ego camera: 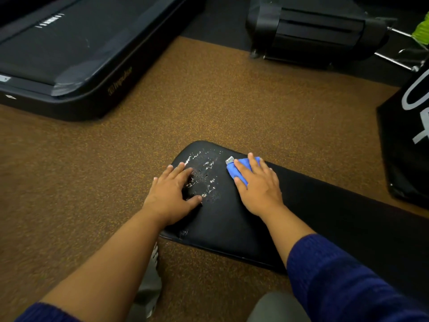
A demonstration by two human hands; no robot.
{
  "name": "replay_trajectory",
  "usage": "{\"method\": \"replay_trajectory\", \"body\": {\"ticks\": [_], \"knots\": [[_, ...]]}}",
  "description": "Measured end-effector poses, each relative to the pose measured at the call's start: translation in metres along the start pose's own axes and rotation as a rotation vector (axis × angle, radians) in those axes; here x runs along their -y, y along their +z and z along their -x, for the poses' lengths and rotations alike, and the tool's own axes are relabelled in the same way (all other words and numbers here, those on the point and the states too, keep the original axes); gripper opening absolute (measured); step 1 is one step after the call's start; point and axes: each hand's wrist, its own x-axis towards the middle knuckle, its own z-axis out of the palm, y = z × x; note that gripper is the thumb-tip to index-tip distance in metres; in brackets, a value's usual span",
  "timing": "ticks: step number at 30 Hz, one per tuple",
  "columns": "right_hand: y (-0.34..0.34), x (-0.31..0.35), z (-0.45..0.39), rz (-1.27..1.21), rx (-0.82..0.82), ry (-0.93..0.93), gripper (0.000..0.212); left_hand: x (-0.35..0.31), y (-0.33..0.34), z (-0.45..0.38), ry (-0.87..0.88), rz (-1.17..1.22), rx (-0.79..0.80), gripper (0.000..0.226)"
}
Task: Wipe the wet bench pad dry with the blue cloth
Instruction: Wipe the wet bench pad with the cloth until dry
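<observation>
While your right hand (257, 185) lies flat with fingers spread, pressing the blue cloth (239, 169) onto the far side of the bench pad (227, 219), your left hand (173, 195) rests open, fingers splayed, on the pad's left edge beside the water droplets (204, 175).

A black treadmill (69, 54) sits on brown speckled flooring (209, 108), a black bag (408, 140) at right.
</observation>
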Motion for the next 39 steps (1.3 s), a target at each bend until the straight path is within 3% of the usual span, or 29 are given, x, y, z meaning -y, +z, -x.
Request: {"method": "replay_trajectory", "body": {"ticks": [6,10,15,19,22,25,27,28,32,34,39], "knots": [[0.003,0.006,-0.015,-0.004,-0.032,0.102,0.045,0.012,0.002,0.004,-0.158,0.087,-0.016,0.102],[0.009,0.018,-0.029,-0.042,-0.107,0.229,0.046,0.009,0.001,0.002,-0.179,0.059,0.020,0.107],[0.010,0.047,-0.062,-0.116,-0.080,0.363,0.048,0.011,-0.002,-0.002,-0.175,0.023,0.057,0.108],[0.016,0.074,-0.075,-0.058,-0.036,0.072,0.050,0.011,0.000,-0.003,-0.172,0.022,0.069,0.108],[0.010,0.055,-0.078,-0.041,0.033,-0.180,0.049,0.012,-0.001,-0.001,-0.170,0.006,0.078,0.106],[0.007,0.039,-0.082,-0.005,0.000,-0.036,0.047,0.012,-0.003,0.000,-0.161,-0.053,0.082,0.103],[0.010,0.053,-0.083,0.010,-0.056,0.138,0.047,0.011,-0.003,0.000,-0.155,-0.085,0.090,0.103],[0.012,0.065,-0.080,0.011,-0.072,0.139,0.048,0.011,-0.003,-0.001,-0.153,-0.100,0.091,0.103],[0.021,0.081,-0.054,-0.033,-0.057,-0.341,0.049,0.013,-0.003,-0.003,-0.143,-0.154,0.089,0.102],[0.020,0.058,-0.047,-0.031,-0.039,-0.472,0.050,0.013,-0.002,-0.002,-0.144,-0.155,0.094,0.102],[0.019,0.067,-0.045,-0.005,-0.151,-0.047,0.048,0.012,-0.004,-0.001,-0.150,-0.148,0.101,0.103]]}}
